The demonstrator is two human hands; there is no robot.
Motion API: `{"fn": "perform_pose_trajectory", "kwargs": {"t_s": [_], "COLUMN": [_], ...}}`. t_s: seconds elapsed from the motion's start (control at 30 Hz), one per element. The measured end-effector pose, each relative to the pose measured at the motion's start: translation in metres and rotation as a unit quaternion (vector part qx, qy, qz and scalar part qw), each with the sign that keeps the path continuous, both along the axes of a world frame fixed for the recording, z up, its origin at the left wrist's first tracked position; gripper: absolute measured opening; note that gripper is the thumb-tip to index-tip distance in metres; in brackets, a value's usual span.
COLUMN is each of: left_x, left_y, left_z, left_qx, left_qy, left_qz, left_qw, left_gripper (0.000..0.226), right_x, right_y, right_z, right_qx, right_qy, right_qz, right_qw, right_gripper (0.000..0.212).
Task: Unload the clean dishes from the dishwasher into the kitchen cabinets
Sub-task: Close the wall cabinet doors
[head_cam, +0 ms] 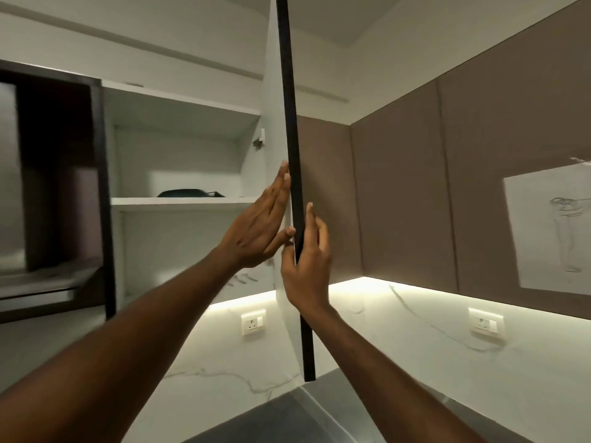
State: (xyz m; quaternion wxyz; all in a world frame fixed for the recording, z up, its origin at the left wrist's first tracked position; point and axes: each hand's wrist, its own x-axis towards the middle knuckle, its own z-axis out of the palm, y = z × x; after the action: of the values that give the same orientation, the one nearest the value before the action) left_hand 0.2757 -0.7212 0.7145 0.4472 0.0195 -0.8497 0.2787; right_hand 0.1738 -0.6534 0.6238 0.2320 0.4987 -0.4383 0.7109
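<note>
Both forearms nearest the lens, raised toward wall cabinet door, seen edge-on and swung wide. Left hand laid flat on door's white inner face, fingers straight and together, thumb tip at the dark front edge; nothing gripped. Right hand wrapped loosely about the dark edge lower down, fingers behind the panel, thumb on the near side: a light hold on the door, no dish carried. Open cabinet left of the door: two shelf levels visible. Upper shelf bore one dark, low, flat item, possibly a pan or dish; too dim to identify. Lower compartment showed no contents from this angle. Dishwasher not in view; clean dishes not in view, so remaining load could not be counted. Judged stage: cabinet being opened or closed, direction not determinable from one frame; at most one item stowed here, bulk of unloading unconfirmed. Counted: hands, two; open doors, one; closed brown cabinet fronts to the right, at least three; wall sockets, two, on marbled backsplash under strip lighting; paper sheet with line sketch, one, taped on a closed front; dark tall unit far left, one. Grey counter below.
</note>
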Motion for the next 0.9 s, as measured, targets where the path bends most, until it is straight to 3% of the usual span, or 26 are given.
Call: {"fn": "perform_pose_trajectory", "kwargs": {"t_s": [0.17,0.27,0.37,0.47,0.6,0.73,0.9], "left_x": [0.065,0.106,0.142,0.178,0.217,0.231,0.243], "left_y": [-0.006,-0.012,-0.024,-0.038,-0.066,-0.090,-0.115], "left_z": [-0.005,0.001,0.002,0.003,0.001,0.000,-0.002], "left_qx": [0.131,0.154,0.148,0.127,0.041,-0.009,-0.061], "left_qy": [0.089,0.116,0.087,0.054,0.066,0.065,0.067], "left_qz": [-0.048,0.012,0.090,0.190,0.314,0.389,0.524], "left_qw": [0.986,0.981,0.981,0.972,0.946,0.919,0.847], "left_gripper": [0.081,0.084,0.090,0.092,0.086,0.076,0.074], "right_x": [0.079,0.119,0.143,0.155,0.156,0.150,0.152], "right_y": [-0.034,-0.059,-0.084,-0.105,-0.135,-0.166,-0.206], "right_z": [-0.004,-0.011,-0.017,-0.021,-0.019,-0.004,0.009], "right_qx": [0.010,0.024,0.065,0.114,0.121,0.119,0.185], "right_qy": [0.032,0.072,0.119,0.192,0.269,0.278,0.229], "right_qz": [0.060,0.052,0.034,0.024,0.007,-0.022,-0.026], "right_qw": [0.998,0.996,0.990,0.974,0.956,0.953,0.955], "right_gripper": [0.075,0.080,0.095,0.107,0.096,0.089,0.111]}}
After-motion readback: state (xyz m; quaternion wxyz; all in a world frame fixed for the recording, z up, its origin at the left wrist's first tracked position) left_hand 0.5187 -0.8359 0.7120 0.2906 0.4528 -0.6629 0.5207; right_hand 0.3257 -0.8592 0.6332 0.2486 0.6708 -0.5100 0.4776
